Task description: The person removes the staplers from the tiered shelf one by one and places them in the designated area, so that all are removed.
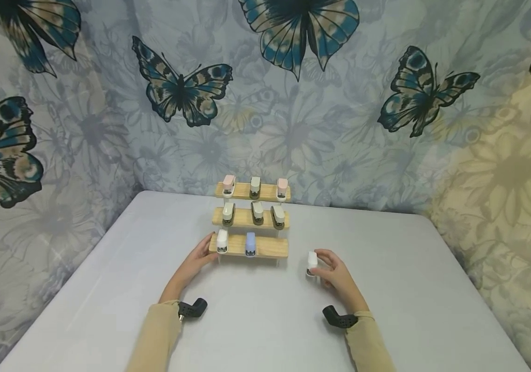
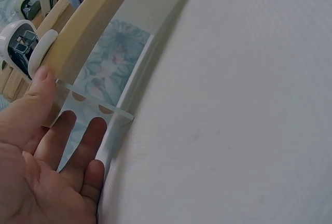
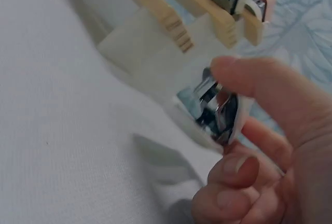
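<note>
Steadying the three-step wooden rack [image 1: 250,221] at centre frame while I lift a white mini stapler [image 1: 312,262] just right of its lowest step.

Largest first: the grey tabletop [image 1: 107,289] carries the rack, eight small staplers on its steps, the right slot of the bottom step bare. My left hand [image 1: 196,262] lies flat, fingers straight, against the rack's lower left end by its clear base. My right hand [image 1: 335,274] has its grip pinched on the stapler, thumb on top. I judge the slick shell could slip, or a nudge could tip the light rack.
</note>
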`<state>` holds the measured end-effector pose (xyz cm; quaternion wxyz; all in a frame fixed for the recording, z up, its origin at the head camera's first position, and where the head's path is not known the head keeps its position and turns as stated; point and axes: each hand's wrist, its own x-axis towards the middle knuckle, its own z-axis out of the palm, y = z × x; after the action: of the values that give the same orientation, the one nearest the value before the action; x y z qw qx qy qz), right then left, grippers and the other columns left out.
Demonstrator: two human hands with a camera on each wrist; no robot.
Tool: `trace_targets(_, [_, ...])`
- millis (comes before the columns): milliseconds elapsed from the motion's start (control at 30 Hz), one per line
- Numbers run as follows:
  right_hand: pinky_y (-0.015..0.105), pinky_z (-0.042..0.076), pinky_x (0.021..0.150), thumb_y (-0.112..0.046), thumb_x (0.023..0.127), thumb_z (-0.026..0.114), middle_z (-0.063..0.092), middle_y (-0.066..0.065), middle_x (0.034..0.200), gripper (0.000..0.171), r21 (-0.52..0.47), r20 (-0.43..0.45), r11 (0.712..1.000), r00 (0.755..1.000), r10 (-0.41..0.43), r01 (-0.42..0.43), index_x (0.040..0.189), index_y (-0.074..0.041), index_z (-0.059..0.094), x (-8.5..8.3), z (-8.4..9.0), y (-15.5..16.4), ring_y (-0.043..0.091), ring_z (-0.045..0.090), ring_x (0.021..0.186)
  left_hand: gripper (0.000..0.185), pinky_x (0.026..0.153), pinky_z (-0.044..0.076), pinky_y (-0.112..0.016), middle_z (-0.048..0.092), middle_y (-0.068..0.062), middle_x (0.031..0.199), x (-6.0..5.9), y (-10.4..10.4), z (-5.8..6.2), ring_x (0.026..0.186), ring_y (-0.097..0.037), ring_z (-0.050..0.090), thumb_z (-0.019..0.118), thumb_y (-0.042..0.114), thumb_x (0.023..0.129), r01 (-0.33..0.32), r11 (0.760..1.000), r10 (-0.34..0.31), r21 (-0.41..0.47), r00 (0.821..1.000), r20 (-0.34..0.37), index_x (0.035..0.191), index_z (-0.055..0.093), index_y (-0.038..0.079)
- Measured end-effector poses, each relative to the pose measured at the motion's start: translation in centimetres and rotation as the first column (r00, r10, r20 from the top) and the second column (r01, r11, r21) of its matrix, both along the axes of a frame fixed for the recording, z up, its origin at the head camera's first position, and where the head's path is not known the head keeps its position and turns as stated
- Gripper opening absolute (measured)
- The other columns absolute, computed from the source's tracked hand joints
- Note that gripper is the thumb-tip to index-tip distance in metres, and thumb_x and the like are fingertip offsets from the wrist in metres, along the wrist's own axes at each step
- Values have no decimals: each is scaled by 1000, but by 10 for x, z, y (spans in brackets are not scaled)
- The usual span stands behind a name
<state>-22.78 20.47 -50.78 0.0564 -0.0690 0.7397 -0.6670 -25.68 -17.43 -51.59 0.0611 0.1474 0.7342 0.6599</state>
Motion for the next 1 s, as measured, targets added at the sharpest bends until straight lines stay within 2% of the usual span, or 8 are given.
trace_targets(100, [20, 27, 30, -16, 65, 64, 32, 7, 120, 59, -41, -6, 999, 1000, 24, -24, 116, -11, 34, 0, -1, 3, 8, 31, 35, 66, 86, 20, -42, 23, 3, 126, -3, 1, -1, 111, -17, 23, 54, 29, 73, -24, 1000, 24, 6, 1000, -8, 127, 17, 17])
trace_targets(333, [22, 33, 31, -19, 65, 64, 28, 7, 123, 58, 34, 39, 999, 999, 10, -11, 115, -15, 36, 1, -4, 7, 10, 35, 37, 64, 87, 21, -40, 21, 1, 127, -3, 3, -3, 110, -18, 24, 53, 32, 73, -31, 1000, 31, -7, 999, 9, 126, 17, 24])
trace_targets(500, [24, 37, 34, -20, 65, 64, 30, 3, 122, 56, 29, 58, 1000, 998, -3, 1, 115, -18, 37, 1, -3, 7, 13, 38, 41, 62, 86, 22, -40, 24, 2, 126, -1, 3, -2, 110, -18, 26, 55, 33, 72, -57, 998, 58, -6, 998, 12, 124, 21, 28])
trace_targets(800, [27, 39, 36, -20, 63, 65, 26, 3, 123, 61, 65, 73, 998, 997, -33, 28, 116, -19, 35, -2, -2, 3, 15, 40, 42, 63, 86, 25, -36, 26, 3, 125, -1, 1, -2, 107, -15, 30, 55, 29, 72, -51, 998, 51, 22, 999, 0, 125, 21, 23])
trace_targets(900, [28, 39, 35, -21, 64, 64, 25, 2, 124, 61, 66, 24, 996, 997, -69, 67, 117, -21, 34, -2, 0, 1, 14, 39, 40, 62, 85, 26, -35, 28, 4, 123, -1, 1, -3, 105, -14, 32, 56, 29, 72, -61, 998, 61, 25, 998, 0, 124, 23, 24])
trace_targets(1000, [28, 37, 32, -20, 70, 60, 29, 1, 123, 53, 11, -142, 993, 983, -118, 121, 116, -17, 36, -4, 3, -1, 13, 36, 37, 62, 85, 26, -34, 29, 6, 123, -2, 1, -3, 106, -11, 32, 57, 30, 71, -70, 997, 69, 15, 997, 17, 123, 24, 26])
